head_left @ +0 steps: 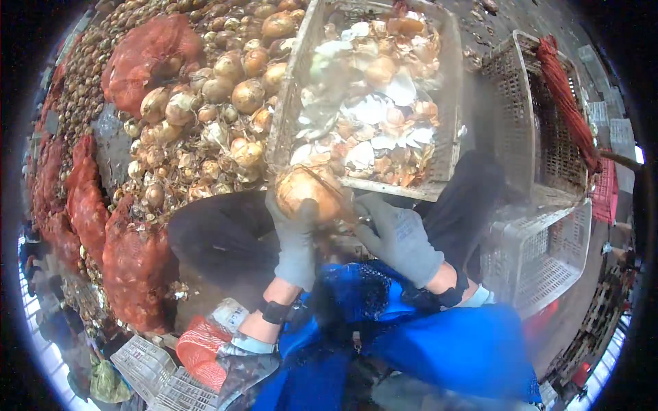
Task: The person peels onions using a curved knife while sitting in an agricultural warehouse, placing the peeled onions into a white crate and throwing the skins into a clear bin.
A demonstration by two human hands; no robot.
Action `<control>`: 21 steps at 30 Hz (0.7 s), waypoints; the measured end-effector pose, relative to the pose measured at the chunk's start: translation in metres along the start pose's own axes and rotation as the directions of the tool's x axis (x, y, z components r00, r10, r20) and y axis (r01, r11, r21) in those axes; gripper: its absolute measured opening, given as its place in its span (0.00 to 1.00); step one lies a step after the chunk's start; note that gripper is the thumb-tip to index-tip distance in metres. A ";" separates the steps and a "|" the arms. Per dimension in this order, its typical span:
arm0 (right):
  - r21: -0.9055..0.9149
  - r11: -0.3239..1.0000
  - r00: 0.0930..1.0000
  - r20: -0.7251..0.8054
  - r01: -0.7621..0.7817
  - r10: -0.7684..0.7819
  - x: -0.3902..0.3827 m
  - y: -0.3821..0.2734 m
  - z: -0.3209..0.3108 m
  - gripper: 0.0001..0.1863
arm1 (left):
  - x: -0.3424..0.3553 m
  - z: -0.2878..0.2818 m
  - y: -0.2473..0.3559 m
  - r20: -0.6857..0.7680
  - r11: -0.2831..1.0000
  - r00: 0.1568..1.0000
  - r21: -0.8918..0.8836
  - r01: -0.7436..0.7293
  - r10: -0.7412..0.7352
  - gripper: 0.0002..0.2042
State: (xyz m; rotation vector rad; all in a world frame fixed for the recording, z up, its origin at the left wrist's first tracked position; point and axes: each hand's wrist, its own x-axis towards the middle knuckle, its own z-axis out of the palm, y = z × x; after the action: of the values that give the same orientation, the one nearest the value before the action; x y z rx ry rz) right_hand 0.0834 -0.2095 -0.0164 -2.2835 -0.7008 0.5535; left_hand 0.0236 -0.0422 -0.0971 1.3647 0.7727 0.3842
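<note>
My left hand, in a grey glove, is closed around a large brown-skinned onion in front of my lap. Close to the onion's right side is my right hand, also gloved, with its fingers pinched together. What they grip, if anything, is hidden and blurred. Just beyond both hands stands a dirty plastic crate holding onion skins and white onion layers. The onion is at the crate's near left corner; I cannot tell whether it touches the rim.
A large heap of onions covers the ground to the left, with red mesh sacks among it. On the right stand a tall plastic crate with a red mesh bag over its edge and a white crate.
</note>
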 end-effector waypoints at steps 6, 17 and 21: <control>-0.086 0.996 1.000 0.006 0.012 -0.012 0.016 0.004 0.009 0.18 | -0.019 0.014 0.028 0.013 0.989 1.000 0.146 -0.014 0.012 0.44; -0.129 0.992 1.000 0.011 0.004 -0.002 0.023 0.015 0.016 0.17 | -0.014 0.025 0.031 -0.035 0.998 0.998 0.050 0.049 -0.047 0.45; -0.182 0.983 0.998 0.063 0.005 0.007 0.032 0.020 0.019 0.19 | -0.011 0.026 0.036 -0.027 0.994 0.995 0.049 0.093 -0.092 0.44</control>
State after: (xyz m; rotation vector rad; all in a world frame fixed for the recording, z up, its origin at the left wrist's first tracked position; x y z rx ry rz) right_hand 0.1038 -0.1926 -0.0496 -2.4444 -0.8114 0.5859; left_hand 0.0407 -0.0614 -0.0594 1.3680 0.8680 0.3111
